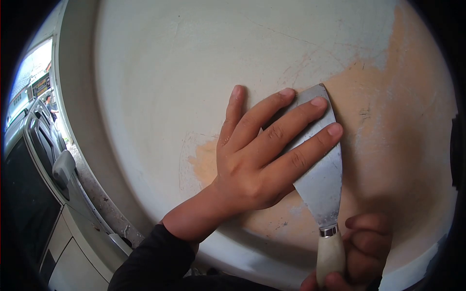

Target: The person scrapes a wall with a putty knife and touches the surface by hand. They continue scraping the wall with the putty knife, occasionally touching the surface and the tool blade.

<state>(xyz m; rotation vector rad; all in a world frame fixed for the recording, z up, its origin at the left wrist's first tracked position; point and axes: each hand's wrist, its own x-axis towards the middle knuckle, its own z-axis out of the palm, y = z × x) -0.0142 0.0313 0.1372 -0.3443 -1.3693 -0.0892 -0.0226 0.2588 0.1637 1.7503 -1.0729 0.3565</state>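
Observation:
A putty knife with a wide metal blade and a pale handle lies against a whitish wall-like surface with tan patches. My left hand is spread out, some fingertips resting on the blade and the others beside it on or near the surface. At the lower right my right hand is wrapped round the handle, with its fingers curled. The blade points up, its far edge partly under my left fingers. A dark sleeve covers my left forearm.
On the left stands a vehicle with a side mirror. Beyond it, through a bright opening, a person is visible far off. The surface's curved-looking left edge runs between the vehicle and my hands.

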